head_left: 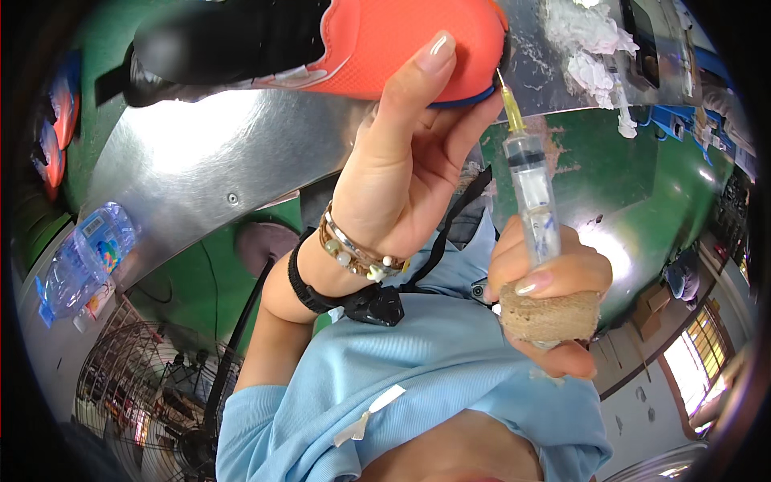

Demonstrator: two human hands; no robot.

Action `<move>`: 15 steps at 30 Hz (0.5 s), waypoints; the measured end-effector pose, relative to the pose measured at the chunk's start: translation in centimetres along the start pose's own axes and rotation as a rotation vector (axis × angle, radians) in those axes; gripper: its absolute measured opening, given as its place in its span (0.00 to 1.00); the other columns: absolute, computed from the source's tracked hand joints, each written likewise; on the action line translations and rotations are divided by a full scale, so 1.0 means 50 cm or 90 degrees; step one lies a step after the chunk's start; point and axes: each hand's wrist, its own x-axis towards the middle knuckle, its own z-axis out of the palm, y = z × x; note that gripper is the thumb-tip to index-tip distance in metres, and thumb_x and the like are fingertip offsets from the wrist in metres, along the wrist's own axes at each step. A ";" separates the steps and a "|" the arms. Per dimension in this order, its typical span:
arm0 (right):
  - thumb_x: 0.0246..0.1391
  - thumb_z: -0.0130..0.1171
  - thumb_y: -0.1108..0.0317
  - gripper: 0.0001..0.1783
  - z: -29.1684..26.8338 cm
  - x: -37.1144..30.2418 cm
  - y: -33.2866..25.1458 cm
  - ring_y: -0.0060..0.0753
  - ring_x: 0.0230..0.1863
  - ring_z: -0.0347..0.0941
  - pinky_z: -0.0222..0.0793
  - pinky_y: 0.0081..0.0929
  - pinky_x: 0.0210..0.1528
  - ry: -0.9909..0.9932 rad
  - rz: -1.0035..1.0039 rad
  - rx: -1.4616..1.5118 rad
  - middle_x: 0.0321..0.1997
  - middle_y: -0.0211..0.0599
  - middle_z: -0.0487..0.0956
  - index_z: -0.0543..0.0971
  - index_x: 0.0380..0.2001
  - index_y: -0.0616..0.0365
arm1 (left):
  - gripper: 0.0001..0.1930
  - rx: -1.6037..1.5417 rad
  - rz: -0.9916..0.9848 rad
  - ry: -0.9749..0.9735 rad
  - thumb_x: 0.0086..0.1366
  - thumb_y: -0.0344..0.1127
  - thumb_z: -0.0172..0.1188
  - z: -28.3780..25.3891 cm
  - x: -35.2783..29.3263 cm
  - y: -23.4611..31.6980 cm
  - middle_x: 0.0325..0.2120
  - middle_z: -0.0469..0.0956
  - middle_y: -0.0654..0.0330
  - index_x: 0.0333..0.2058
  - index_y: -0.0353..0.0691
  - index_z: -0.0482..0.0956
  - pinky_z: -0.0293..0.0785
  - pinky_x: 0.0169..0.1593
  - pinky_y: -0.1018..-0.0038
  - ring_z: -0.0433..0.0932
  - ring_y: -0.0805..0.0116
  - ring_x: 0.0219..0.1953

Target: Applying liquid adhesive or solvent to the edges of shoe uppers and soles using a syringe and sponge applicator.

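My right hand (554, 261) grips a syringe (532, 189), its yellow-based needle (511, 106) angled up to the sole edge at the toe of an orange-and-black shoe (414, 50). My left hand (397, 165) clasps that shoe from below, thumb pressed on the toe, above the edge of a metal bench (217, 153). White tissue (590, 48) lies crumpled on the bench to the right, beside a dark flat object (640, 42). Green floor (626, 165) spreads beneath; a plastic bottle (88, 257) is at left, a wire-cage fan (157, 386) below it, more orange shoes (58, 124) at the far left and a barred window (697, 353) at lower right.

The upper frame cuts off part of the shoe. My fingers hide the syringe's plunger end; I cannot tell whether the needle touches the shoe, or which finger wears the tan wrap (550, 315). Clutter along the right rim is too small to identify.
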 end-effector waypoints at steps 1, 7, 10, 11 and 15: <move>0.39 0.50 0.35 0.35 -0.001 -0.001 0.005 0.29 0.14 0.64 0.57 0.22 0.13 -0.009 -0.018 -0.013 0.17 0.35 0.72 0.72 0.32 0.61 | 0.21 -0.033 -0.027 0.023 0.57 0.41 0.56 0.005 -0.006 0.008 0.42 0.71 0.61 0.45 0.36 0.65 0.74 0.45 0.76 0.69 0.67 0.46; 0.43 0.49 0.36 0.34 -0.007 -0.004 0.028 0.30 0.15 0.66 0.58 0.22 0.13 -0.042 -0.082 -0.043 0.18 0.36 0.72 0.71 0.31 0.62 | 0.18 -0.014 -0.031 0.077 0.54 0.40 0.60 0.023 -0.012 0.010 0.37 0.74 0.65 0.41 0.38 0.70 0.74 0.45 0.79 0.75 0.77 0.38; 0.44 0.49 0.36 0.34 -0.010 -0.008 0.036 0.30 0.14 0.66 0.58 0.22 0.13 -0.053 -0.109 -0.057 0.18 0.36 0.72 0.70 0.31 0.63 | 0.19 -0.027 -0.041 0.105 0.54 0.42 0.60 0.019 -0.008 0.005 0.37 0.74 0.64 0.42 0.38 0.69 0.74 0.45 0.79 0.74 0.76 0.39; 0.44 0.49 0.36 0.34 -0.010 -0.010 0.038 0.30 0.14 0.66 0.58 0.22 0.13 -0.049 -0.118 -0.062 0.17 0.36 0.72 0.70 0.32 0.64 | 0.20 -0.014 -0.045 0.119 0.54 0.42 0.60 0.019 -0.008 0.004 0.37 0.74 0.64 0.42 0.38 0.69 0.74 0.45 0.79 0.74 0.76 0.39; 0.44 0.49 0.37 0.35 -0.009 -0.017 0.043 0.30 0.13 0.65 0.58 0.21 0.12 -0.037 -0.114 -0.065 0.16 0.37 0.72 0.69 0.33 0.65 | 0.26 0.022 0.002 0.088 0.58 0.45 0.53 0.026 -0.009 0.004 0.45 0.70 0.54 0.48 0.31 0.61 0.78 0.38 0.79 0.70 0.59 0.49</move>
